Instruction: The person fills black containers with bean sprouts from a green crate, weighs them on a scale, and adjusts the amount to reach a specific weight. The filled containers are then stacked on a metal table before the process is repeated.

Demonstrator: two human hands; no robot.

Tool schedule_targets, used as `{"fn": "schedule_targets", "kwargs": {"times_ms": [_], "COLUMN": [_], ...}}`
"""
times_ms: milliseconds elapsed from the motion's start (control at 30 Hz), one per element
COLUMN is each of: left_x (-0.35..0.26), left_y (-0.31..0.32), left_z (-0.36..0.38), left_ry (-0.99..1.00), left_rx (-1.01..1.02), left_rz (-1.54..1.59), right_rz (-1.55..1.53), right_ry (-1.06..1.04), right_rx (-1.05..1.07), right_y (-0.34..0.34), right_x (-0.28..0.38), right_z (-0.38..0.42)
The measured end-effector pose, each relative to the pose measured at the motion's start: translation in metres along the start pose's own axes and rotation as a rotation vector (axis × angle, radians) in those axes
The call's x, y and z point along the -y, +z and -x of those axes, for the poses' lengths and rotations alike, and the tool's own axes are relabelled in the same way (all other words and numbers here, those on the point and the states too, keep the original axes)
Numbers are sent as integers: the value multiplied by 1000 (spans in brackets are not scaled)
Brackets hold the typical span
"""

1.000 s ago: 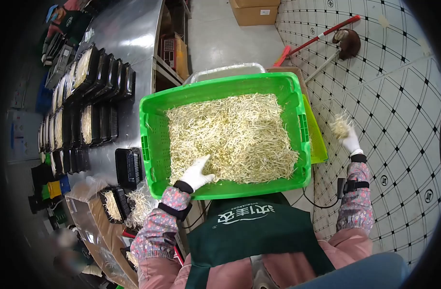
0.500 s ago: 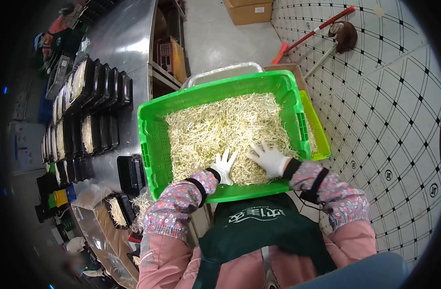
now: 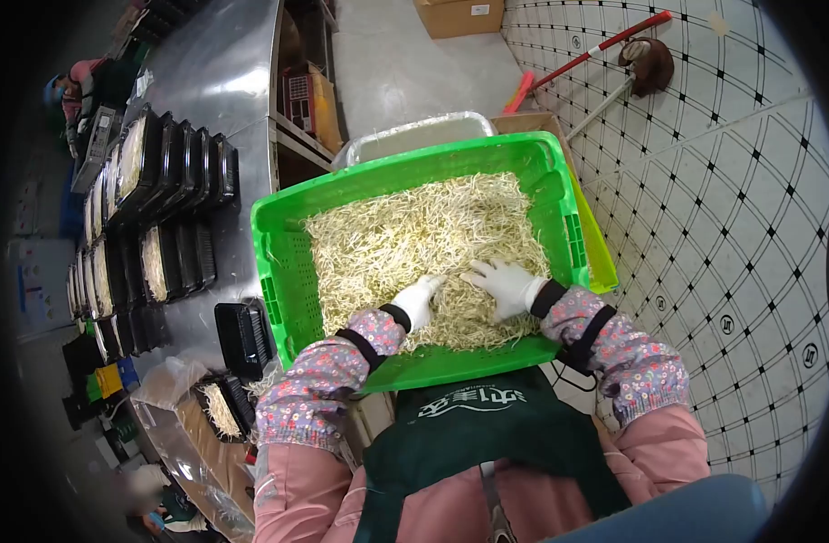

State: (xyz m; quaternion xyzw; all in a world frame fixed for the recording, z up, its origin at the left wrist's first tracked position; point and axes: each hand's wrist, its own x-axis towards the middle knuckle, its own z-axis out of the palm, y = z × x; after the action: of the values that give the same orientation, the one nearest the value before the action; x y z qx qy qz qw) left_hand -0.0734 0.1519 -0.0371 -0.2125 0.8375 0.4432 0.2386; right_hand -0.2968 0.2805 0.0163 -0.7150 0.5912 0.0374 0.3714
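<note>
A green crate (image 3: 414,369) full of pale bean sprouts (image 3: 387,226) stands in front of me. Both hands wear white gloves and rest on the sprouts near the crate's near side. My left hand (image 3: 420,301) is angled inward, its fingertips among the sprouts; whether they grip any is hidden. My right hand (image 3: 506,288) lies just to its right, fingers spread and bent over the sprouts. The fingertips of the two hands are a short gap apart.
A steel table (image 3: 224,90) on the left bears stacked black trays (image 3: 175,172) of sprouts and an empty black tray (image 3: 242,339). Behind the crate are a metal tub (image 3: 423,136) and a cardboard box (image 3: 461,16). People work at far left.
My left hand has turned inward and its fingertips have moved closer to my right hand. My right hand has shifted slightly, its fingers more bent. The view has shifted slightly.
</note>
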Motion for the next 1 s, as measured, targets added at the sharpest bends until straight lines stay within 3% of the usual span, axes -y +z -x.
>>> {"fn": "schedule_targets", "kwargs": {"times_ms": [100, 167, 267, 367, 600, 700, 767, 900, 1000], "left_x": [-35, -42, -76, -93, -77, -87, -86, -63, -58], "left_y": [-6, 2, 10, 18, 30, 24, 20, 27, 21], "left_z": [27, 28, 16, -3, -7, -13, -16, -34, -42], "left_ry": [145, 225, 71, -6, 67, -20, -27, 36, -3], "left_rx": [-68, -90, 63, -32, -96, -75, -97, -214, -196], "left_rz": [124, 43, -193, -342, -305, -322, -323, -157, 93], "right_rz": [139, 169, 324, 369, 383, 467, 267, 97, 21], "right_ry": [169, 206, 282, 318, 320, 317, 344, 313, 295], "right_rx": [35, 101, 50, 45, -68, -98, 37, -72, -7], "right_y": [-16, -8, 10, 23, 31, 30, 21, 18, 5], "right_x": [16, 15, 15, 7, 6, -2, -6, -20, -31], "right_z": [38, 53, 54, 36, 41, 33, 25, 19, 14]}}
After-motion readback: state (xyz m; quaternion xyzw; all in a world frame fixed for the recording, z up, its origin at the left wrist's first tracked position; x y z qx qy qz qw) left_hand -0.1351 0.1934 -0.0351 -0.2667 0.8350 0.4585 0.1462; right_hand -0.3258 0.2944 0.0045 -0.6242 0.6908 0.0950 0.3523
